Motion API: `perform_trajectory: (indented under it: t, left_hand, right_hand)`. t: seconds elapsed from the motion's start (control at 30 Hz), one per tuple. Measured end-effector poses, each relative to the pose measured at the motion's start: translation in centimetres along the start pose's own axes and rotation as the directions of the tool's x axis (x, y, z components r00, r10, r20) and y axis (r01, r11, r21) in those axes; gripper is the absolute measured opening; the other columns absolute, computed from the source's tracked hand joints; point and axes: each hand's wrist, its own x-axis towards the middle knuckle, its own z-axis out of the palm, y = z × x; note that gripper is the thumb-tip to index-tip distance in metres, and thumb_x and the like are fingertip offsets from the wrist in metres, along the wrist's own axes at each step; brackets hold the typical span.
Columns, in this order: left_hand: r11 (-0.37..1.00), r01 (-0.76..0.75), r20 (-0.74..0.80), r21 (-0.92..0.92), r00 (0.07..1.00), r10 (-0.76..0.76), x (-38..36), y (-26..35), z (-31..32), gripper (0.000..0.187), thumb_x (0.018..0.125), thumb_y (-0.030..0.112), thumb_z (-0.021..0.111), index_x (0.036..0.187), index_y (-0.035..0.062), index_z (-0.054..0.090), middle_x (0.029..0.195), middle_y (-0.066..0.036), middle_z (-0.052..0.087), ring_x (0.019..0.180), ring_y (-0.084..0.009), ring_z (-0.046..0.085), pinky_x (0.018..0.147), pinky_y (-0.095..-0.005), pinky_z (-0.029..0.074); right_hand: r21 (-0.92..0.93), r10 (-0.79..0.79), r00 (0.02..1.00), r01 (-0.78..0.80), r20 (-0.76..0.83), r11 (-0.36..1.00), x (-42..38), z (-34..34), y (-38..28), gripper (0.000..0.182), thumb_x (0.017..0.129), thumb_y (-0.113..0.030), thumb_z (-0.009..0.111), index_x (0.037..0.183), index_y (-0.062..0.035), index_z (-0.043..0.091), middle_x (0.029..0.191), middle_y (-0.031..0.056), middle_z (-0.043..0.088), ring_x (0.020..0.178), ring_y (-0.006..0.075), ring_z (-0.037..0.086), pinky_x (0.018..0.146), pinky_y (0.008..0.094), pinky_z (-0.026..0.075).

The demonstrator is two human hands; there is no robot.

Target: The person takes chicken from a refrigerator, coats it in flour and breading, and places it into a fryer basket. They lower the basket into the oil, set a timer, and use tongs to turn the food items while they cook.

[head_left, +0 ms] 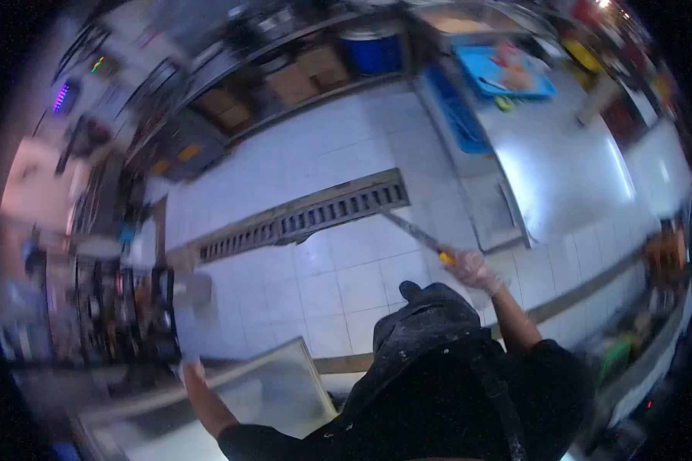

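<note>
Black clothing (454, 392), smudged with pale dust, lies closest beneath my view. Beyond it, my right hand (469, 269), in a clear, crinkled glove, is closed around the yellow-marked handle end of a long, slim tool (415, 233). I hold it out over the tiled floor (284, 284), its far end in line with the slotted metal grate (338, 209); I cannot tell whether they touch.

My left hand (192, 373) is out beside a pale-framed, cloudy panel (261, 399). Its fingers blur into the dark rack (115, 323) behind, so I cannot tell whether they are apart or together.

On the shiny worktop (553, 169), a light blue tray (542, 91) holds a reddish and pale heap with what looks like clear plastic; a small green item (504, 103) sits at its near edge. Alongside the worktop is a deeper blue, long container (461, 115), its contents unclear. Brown cardboard boxes (307, 77) and a round blue tub (377, 55) stand on the far shelving, the tub's inside hidden.

The panel runs off the bottom edge, and the rack's contents are smeared past naming. Square, smooth tiles contrast with the grate's narrow ribs.
</note>
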Motion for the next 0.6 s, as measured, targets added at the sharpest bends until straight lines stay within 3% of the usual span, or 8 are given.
perform_trajectory:
  t: [0.07, 0.17, 0.23, 0.3, 0.37, 0.43, 0.57, 0.6]
  left_hand:
    - [0.982, -0.187, 0.02, 0.018, 0.982, 0.187, 5.5, 4.7, 1.3, 0.039, 0.085, 0.032, 0.045, 0.104, -0.0013, 0.055, 0.094, -0.014, 0.058, 0.081, -0.0238, 0.054, 0.068, -0.037, 0.043]
    - [0.926, -0.373, 0.01, -0.057, 0.927, 0.374, 9.4, 4.6, 9.9, 0.037, 0.084, 0.031, 0.046, 0.101, -0.0004, 0.055, 0.092, -0.014, 0.058, 0.079, -0.0245, 0.053, 0.066, -0.0372, 0.042]
    - [0.887, -0.461, -0.011, -0.039, 0.888, 0.461, 9.3, 6.8, 7.2, 0.036, 0.083, 0.031, 0.046, 0.1, 0.0001, 0.055, 0.09, -0.014, 0.057, 0.078, -0.0249, 0.053, 0.065, -0.0374, 0.042]
    - [0.858, -0.512, -0.02, -0.039, 0.859, 0.511, 8.5, 6.4, 8.8, 0.035, 0.082, 0.031, 0.047, 0.098, 0.0007, 0.055, 0.089, -0.013, 0.057, 0.077, -0.0254, 0.053, 0.064, -0.0375, 0.042]
    - [0.841, -0.541, -0.005, -0.022, 0.841, 0.541, 7.0, 7.8, 11.3, 0.033, 0.081, 0.031, 0.048, 0.096, 0.0013, 0.055, 0.087, -0.013, 0.057, 0.075, -0.0258, 0.052, 0.063, -0.0376, 0.042]
    - [0.822, -0.568, 0.001, -0.044, 0.823, 0.568, 5.8, 8.3, 13.9, 0.032, 0.08, 0.03, 0.048, 0.094, 0.0019, 0.055, 0.085, -0.013, 0.056, 0.074, -0.0262, 0.052, 0.062, -0.0378, 0.041]
    - [0.769, -0.636, 0.0, -0.069, 0.771, 0.637, 5.0, 10.6, 16.9, 0.03, 0.079, 0.03, 0.049, 0.09, 0.003, 0.055, 0.082, -0.012, 0.056, 0.071, -0.0271, 0.051, 0.06, -0.038, 0.041]
    - [0.755, -0.652, -0.006, -0.073, 0.757, 0.653, 5.2, 11.1, 17.7, 0.029, 0.078, 0.03, 0.05, 0.09, 0.0033, 0.055, 0.081, -0.012, 0.055, 0.07, -0.0273, 0.051, 0.059, -0.0381, 0.041]
  right_hand:
    - [0.579, 0.214, 0.932, -0.351, 0.294, 0.735, 0.9, 1.7, 4.5, 0.047, 0.085, -0.036, 0.049, 0.12, -0.0056, 0.045, 0.083, 0.015, 0.061, 0.069, 0.0288, 0.06, 0.059, 0.0405, 0.047]
    - [0.568, 0.488, 0.779, -0.624, 0.394, 0.537, 2.1, -5.6, 3.3, 0.044, 0.085, -0.035, 0.049, 0.119, -0.0056, 0.046, 0.083, 0.0122, 0.063, 0.072, 0.0276, 0.061, 0.061, 0.0388, 0.048]
    - [0.713, 0.586, 0.764, -0.568, 0.27, 0.412, 0.6, -2.4, 6.6, 0.037, 0.085, -0.026, 0.05, 0.12, -0.0146, 0.044, 0.092, 0.0173, 0.06, 0.082, 0.028, 0.06, 0.069, 0.0374, 0.047]
    - [0.763, 0.819, 0.563, -0.481, -0.109, 0.432, 0.3, 2.1, 6.9, 0.039, 0.083, -0.023, 0.053, 0.118, -0.0069, 0.046, 0.096, 0.0165, 0.06, 0.087, 0.027, 0.059, 0.077, 0.0343, 0.045]
    - [0.795, 0.892, 0.452, -0.55, 0.025, 0.257, 1.2, 6.5, 9.5, 0.043, 0.081, -0.028, 0.055, 0.115, -0.0018, 0.047, 0.101, 0.0156, 0.058, 0.086, 0.0255, 0.058, 0.076, 0.0341, 0.045]
    - [0.623, 0.889, 0.208, -0.776, 0.408, -0.104, 3.6, 7.1, 12.4, 0.046, 0.083, -0.03, 0.048, 0.119, -0.002, 0.044, 0.11, 0.0187, 0.054, 0.102, 0.0335, 0.051, 0.086, 0.0363, 0.04]
    - [0.54, 0.989, -0.001, -0.838, 0.15, -0.082, 6.5, 17.5, 18.2, 0.037, 0.08, -0.028, 0.05, 0.105, -0.0018, 0.05, 0.083, 0.0191, 0.059, 0.077, 0.0315, 0.059, 0.064, 0.0402, 0.045]
    - [0.544, 0.964, -0.023, -0.822, 0.266, -0.17, 7.5, 17.4, 19.5, 0.037, 0.077, -0.031, 0.053, 0.1, -0.0022, 0.051, 0.084, 0.0198, 0.059, 0.075, 0.034, 0.058, 0.062, 0.0415, 0.045]
